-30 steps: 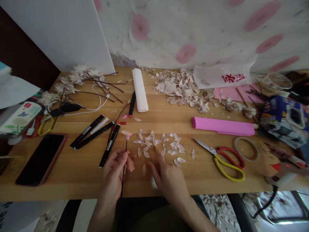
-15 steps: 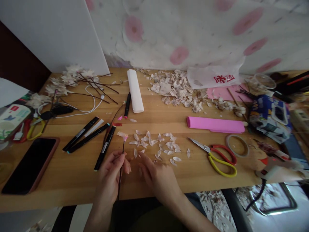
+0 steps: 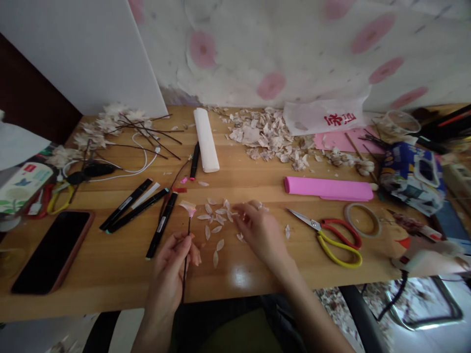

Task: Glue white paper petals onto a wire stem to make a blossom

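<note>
A thin dark stem point(image 3: 185, 277) is pinched upright between the thumb and fingers of my left hand point(image 3: 171, 269). At its top sits a small pink-and-white paper blossom point(image 3: 190, 211). My right hand point(image 3: 263, 233) hovers low over the loose pale petals point(image 3: 221, 212), its fingers stretched forward and a little bent. Its fingertips reach the petals at the middle of the group, and the hand covers others. No petal shows clearly in its fingers. Two petals point(image 3: 220, 244) lie apart from the group, nearer to me.
Black markers point(image 3: 161, 225) and a phone point(image 3: 51, 252) lie left. Scissors point(image 3: 327, 240), a tape roll point(image 3: 362, 220), a pink paper roll point(image 3: 329, 189) and a glue gun point(image 3: 423, 260) lie right. Behind are a white roll point(image 3: 206, 139), a petal heap point(image 3: 270, 135) and finished blossoms point(image 3: 91, 130).
My right hand has moved right and away from me, over the petals. Two petals now lie apart near where its fingertips were. My left hand still holds the stem.
</note>
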The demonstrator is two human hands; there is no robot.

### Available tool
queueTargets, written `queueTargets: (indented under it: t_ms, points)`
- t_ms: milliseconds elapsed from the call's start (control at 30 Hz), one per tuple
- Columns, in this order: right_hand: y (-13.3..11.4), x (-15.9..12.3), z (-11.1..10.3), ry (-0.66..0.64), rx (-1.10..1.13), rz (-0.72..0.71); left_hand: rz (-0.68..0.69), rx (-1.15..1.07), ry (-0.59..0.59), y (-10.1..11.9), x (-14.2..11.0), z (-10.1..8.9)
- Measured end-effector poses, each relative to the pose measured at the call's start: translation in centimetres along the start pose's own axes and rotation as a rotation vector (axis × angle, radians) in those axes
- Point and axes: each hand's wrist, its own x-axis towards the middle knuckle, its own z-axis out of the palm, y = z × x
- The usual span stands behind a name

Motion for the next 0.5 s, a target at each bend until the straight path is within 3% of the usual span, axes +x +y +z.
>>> queueTargets:
  t_ms: [133, 233, 367, 500]
  points:
    - [0.4, 4.5, -0.3, -0.017, 0.035, 0.019, -0.006, -0.002, -0.010, 0.4, -0.2, 0.1]
    - [0.1, 5.9, 0.3, -0.047, 0.061, 0.010, -0.009, -0.001, -0.005, 0.8, -0.4, 0.4]
    - [0.2, 5.8, 0.3, -0.026, 0.157, 0.014, -0.013, -0.002, 0.006, 1.3, -0.5, 0.4]
    - [0.5, 3.9, -1.3, 0.031, 0.370, 0.029, -0.042, -0.013, -0.012, 1.8, -0.9, 0.7]
